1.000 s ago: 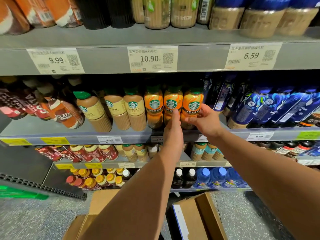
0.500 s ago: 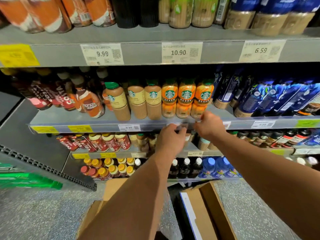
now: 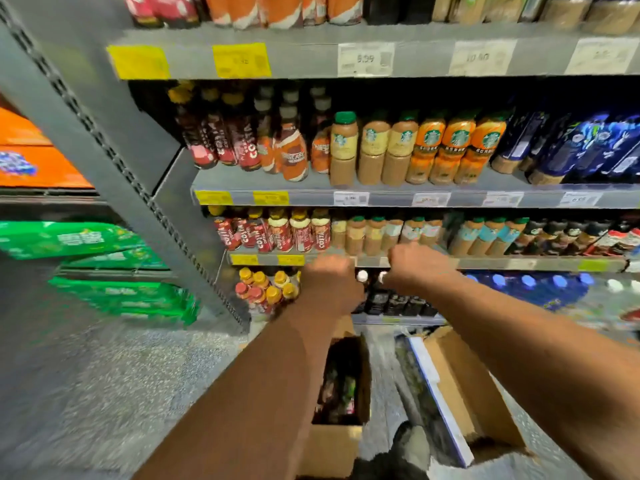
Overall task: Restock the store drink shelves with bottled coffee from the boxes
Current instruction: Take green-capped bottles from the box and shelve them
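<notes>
Aisle: Store drink aisle on my feed, with grey shelves [image 3: 398,192] packed with bottles ahead and a speckled grey floor [image 3: 121,375] below.
Coffee: orange-label coffee bottles [image 3: 457,147] stand upright, three across, at the front of the middle shelf. Tan coffee bottles [image 3: 374,147] stand just to their left and dark blue bottles [image 3: 571,147] to their right.
Shelf below: red-label bottles [image 3: 277,233] stand on the left, with more tan bottles with green caps beside them.
Left hand [image 3: 329,282]: it is held out in front of the lower shelf's edge with its back toward the camera and its fingers curled under. I see nothing in it, but the blur keeps me from telling how tightly it is closed.
Right hand [image 3: 415,268]: it is just beside the left hand, apart from it, at the same shelf edge, knuckles up and fingers curled away from me. Nothing shows in it, and I cannot tell its grip.
Left box [image 3: 332,445]: open cardboard box on the floor under the left forearm, with boxed bottles [image 3: 341,386] inside that look dark and blurred.
Right box [image 3: 464,393]: open cardboard box on the floor under the right arm, lying at an angle. I cannot make out what it holds.
Price tags [image 3: 365,58]: white and yellow, along the shelf edges, mostly too blurred to read.
Far left: green packs [image 3: 121,296] are stacked low, with orange cartons [image 3: 34,161] above them.
</notes>
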`<state>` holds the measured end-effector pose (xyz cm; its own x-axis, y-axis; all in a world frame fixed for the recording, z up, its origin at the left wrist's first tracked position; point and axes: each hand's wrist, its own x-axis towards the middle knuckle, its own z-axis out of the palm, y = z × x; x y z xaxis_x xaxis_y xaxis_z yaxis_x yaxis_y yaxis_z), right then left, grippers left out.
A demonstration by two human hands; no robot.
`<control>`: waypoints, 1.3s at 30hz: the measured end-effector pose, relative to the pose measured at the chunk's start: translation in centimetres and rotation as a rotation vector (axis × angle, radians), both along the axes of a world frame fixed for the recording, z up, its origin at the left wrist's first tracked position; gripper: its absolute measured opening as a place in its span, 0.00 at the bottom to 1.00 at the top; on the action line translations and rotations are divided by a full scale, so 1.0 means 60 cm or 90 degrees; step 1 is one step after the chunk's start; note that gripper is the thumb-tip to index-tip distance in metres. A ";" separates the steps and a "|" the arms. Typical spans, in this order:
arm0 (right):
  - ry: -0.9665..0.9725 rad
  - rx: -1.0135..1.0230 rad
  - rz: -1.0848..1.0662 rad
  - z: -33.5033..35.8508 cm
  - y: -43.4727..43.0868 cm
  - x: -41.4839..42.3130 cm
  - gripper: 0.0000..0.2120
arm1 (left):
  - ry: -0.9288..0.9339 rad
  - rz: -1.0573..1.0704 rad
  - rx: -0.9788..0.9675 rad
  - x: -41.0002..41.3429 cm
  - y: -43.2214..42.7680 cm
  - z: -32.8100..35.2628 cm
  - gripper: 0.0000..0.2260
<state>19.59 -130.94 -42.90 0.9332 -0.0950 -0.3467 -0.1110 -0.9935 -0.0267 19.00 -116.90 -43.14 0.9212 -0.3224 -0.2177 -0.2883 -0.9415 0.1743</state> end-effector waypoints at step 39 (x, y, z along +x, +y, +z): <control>0.430 0.247 -0.211 -0.639 0.168 -0.124 0.09 | 0.500 0.206 -0.075 -0.096 0.180 -0.628 0.12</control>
